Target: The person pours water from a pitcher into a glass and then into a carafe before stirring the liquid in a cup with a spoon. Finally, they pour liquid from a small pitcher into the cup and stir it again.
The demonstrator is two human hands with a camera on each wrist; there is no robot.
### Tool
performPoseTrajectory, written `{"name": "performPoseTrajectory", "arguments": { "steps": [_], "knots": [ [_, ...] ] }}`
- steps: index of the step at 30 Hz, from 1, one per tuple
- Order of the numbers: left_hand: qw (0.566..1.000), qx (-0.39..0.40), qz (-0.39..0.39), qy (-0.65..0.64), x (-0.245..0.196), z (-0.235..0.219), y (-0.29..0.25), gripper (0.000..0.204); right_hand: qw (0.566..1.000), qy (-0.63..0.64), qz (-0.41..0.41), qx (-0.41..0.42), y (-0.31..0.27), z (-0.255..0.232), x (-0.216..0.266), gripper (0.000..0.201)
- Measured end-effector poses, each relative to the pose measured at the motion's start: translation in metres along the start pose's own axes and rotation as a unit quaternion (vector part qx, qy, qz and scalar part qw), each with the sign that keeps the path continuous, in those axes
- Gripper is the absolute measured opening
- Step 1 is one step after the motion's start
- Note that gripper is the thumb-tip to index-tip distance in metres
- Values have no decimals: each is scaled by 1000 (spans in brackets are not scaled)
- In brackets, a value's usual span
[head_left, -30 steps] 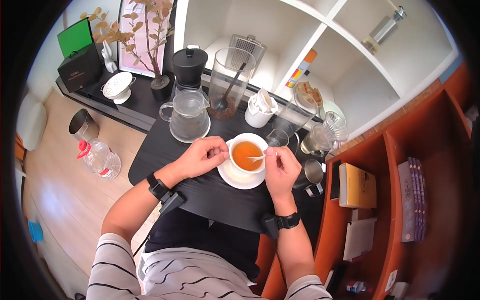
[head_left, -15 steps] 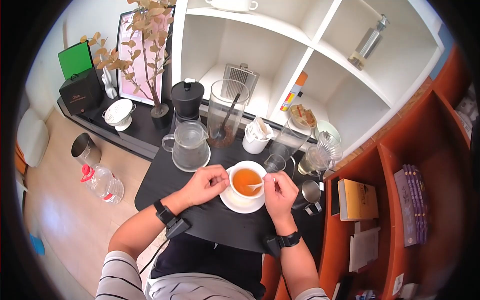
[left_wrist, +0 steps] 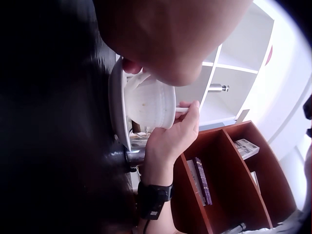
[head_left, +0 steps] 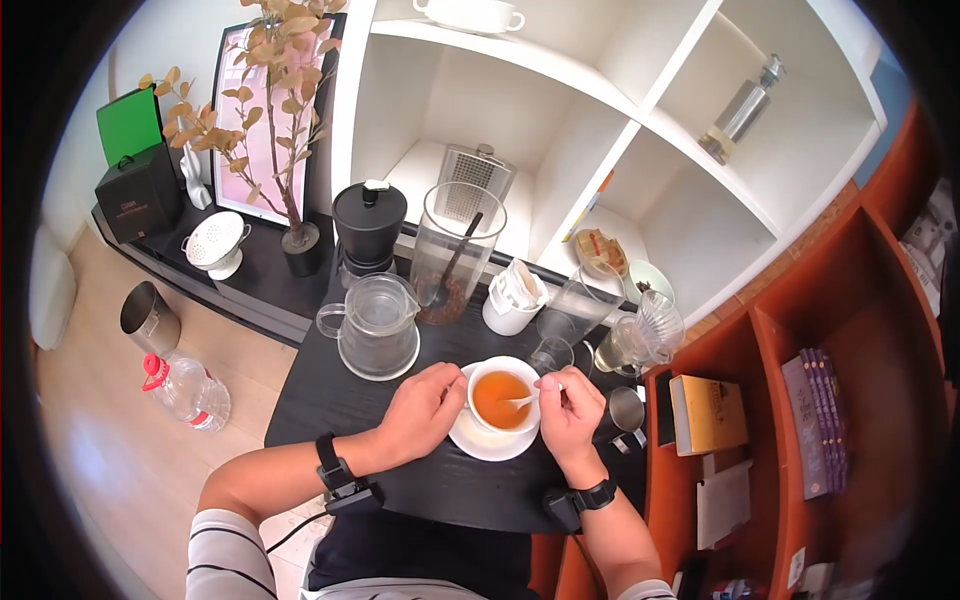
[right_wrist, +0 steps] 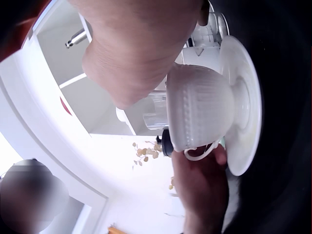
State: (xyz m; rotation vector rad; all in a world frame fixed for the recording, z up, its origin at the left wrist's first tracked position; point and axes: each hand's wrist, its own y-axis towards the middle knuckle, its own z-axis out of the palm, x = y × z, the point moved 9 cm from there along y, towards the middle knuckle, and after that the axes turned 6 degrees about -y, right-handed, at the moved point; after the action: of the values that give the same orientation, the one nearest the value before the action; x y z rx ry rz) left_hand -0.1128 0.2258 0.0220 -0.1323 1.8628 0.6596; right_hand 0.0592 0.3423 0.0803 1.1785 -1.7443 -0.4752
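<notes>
A white teacup [right_wrist: 204, 105] with a ribbed wall stands on its white saucer [head_left: 488, 449] upon the black table. Amber liquid [head_left: 494, 390] fills much of the cup. My left hand [head_left: 425, 410] is at the cup's left side, fingers curled at its looped handle [right_wrist: 197, 156], as the right wrist view shows. Between thumb and finger, my right hand [head_left: 572, 415] pinches the end of a small white spoon [head_left: 519, 402], whose bowl dips into the liquid. The right hand itself covers part of the cup in the right wrist view.
Behind the cup stand a glass server [head_left: 376, 328], a black grinder [head_left: 369, 225], a tall glass cylinder [head_left: 432, 240] and a white mug [head_left: 510, 317] with a paper filter. A metal pitcher [head_left: 627, 410] is close to my right hand. A red-brown bookshelf [head_left: 765, 335] borders the right side.
The head view has tilted up, so the table and hands sit lower in the picture. Both hands keep their places at the cup, with the spoon still in the liquid.
</notes>
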Motion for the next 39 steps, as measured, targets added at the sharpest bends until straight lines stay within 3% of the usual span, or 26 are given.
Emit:
{"name": "performPoseTrajectory", "arguments": {
  "steps": [4, 8, 10, 15, 17, 20, 29, 33, 35, 39],
  "knots": [
    [1000, -1, -23, -6, 1, 2, -5, 29, 1000, 1, -22, -9, 1, -1, 0, 10],
    [999, 1, -39, 12, -4, 3, -6, 30, 999, 27, 5, -30, -10, -6, -9, 11],
    [999, -8, -34, 12, -7, 4, -2, 32, 998, 44, 45, -17, -13, -5, -13, 20],
    [1000, -17, -22, 14, -5, 8, 7, 38, 998, 44, 31, -29, -16, -9, -16, 23],
    [998, -22, -56, 16, 1, 7, 6, 42, 998, 35, 34, -25, -16, -11, -19, 13],
    [999, -21, -48, 2, -2, 6, 6, 43, 999, 30, 26, -25, -15, -12, -18, 14],
    [999, -6, -29, -19, -3, 6, -1, 33, 999, 36, 4, -23, -18, -10, -18, 27],
    [999, -12, -13, -27, -2, 4, -3, 29, 999, 32, 21, -13, -21, -9, -28, 17],
    [1000, 3, -4, -24, 0, 6, -3, 28, 999, 43, 14, -28, -21, -9, -25, 29],
    [1000, 12, -9, -26, 1, 6, -3, 27, 995, 75, 56, -20, -26, -11, -35, 19]
  ]
}}
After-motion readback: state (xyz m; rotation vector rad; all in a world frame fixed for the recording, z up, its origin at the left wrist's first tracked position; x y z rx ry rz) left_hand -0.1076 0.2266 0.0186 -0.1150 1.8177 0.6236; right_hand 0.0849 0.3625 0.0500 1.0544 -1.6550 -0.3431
